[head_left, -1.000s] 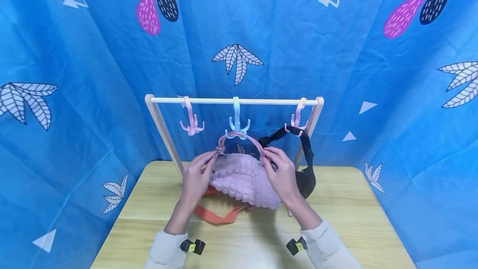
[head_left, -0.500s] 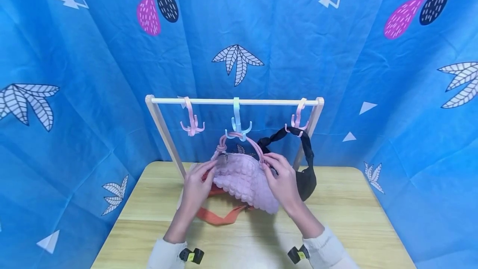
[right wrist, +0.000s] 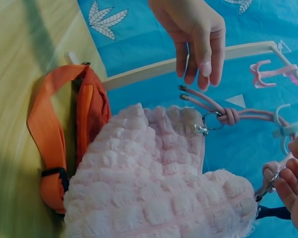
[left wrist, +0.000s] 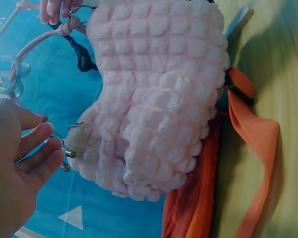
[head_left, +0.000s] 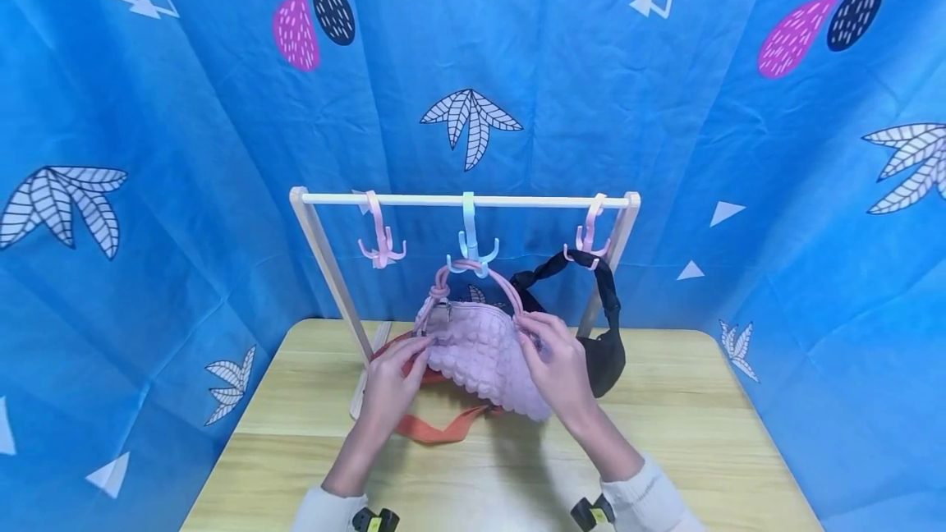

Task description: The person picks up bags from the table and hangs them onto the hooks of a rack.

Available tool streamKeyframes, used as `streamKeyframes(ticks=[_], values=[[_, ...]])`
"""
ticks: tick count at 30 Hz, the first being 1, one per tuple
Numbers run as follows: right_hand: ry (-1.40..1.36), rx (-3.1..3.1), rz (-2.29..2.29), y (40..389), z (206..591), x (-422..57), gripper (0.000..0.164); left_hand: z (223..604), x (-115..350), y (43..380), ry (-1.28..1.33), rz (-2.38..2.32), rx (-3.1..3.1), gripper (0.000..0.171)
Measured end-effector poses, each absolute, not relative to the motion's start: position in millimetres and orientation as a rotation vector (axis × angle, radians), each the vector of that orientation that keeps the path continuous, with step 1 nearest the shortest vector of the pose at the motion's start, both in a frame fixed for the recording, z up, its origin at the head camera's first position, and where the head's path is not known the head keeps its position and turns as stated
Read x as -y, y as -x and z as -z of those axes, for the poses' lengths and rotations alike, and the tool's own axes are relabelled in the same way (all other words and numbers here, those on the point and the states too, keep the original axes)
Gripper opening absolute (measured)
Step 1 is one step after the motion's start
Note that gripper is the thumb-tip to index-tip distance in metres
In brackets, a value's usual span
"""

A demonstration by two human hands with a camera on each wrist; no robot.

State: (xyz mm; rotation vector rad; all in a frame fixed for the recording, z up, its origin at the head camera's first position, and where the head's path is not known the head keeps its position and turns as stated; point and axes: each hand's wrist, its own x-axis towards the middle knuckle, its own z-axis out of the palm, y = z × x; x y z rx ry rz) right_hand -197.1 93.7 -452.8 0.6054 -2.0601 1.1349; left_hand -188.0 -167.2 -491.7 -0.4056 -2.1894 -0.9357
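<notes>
A pale pink puffy handbag (head_left: 480,351) hangs tilted by its pink cord strap (head_left: 464,263), which loops over the middle blue hook (head_left: 470,251). My right hand (head_left: 556,355) pinches the strap's right end by its metal ring (right wrist: 274,179). On the other side my left hand (head_left: 395,380) is just off the bag's left end, fingers loosely extended. In the right wrist view the left fingertips (right wrist: 203,69) hang apart from the metal-tipped cord ends (right wrist: 185,92), below a knot (right wrist: 230,116) in the strap.
A wooden rack (head_left: 325,269) also carries a pink hook (head_left: 382,245) at left and another pink hook (head_left: 589,240) at right. A black bag (head_left: 606,364) hangs from the right hook. An orange bag (head_left: 432,431) lies on the wooden table (head_left: 665,433) behind the handbag.
My left hand has let go of the strap's left end and moved down a little. The right hand has lowered slightly, still at the strap. The handbag has sunk a little.
</notes>
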Motion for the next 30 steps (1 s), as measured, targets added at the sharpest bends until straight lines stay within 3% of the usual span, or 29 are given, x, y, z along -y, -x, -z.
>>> streamKeyframes(ticks=[30], values=[[-0.672, 2.060, -1.061, 179.1, 481.1, -81.2, 0.026, 535.4, 174.9, 166.0, 0.337, 0.946, 2.381, 0.022]])
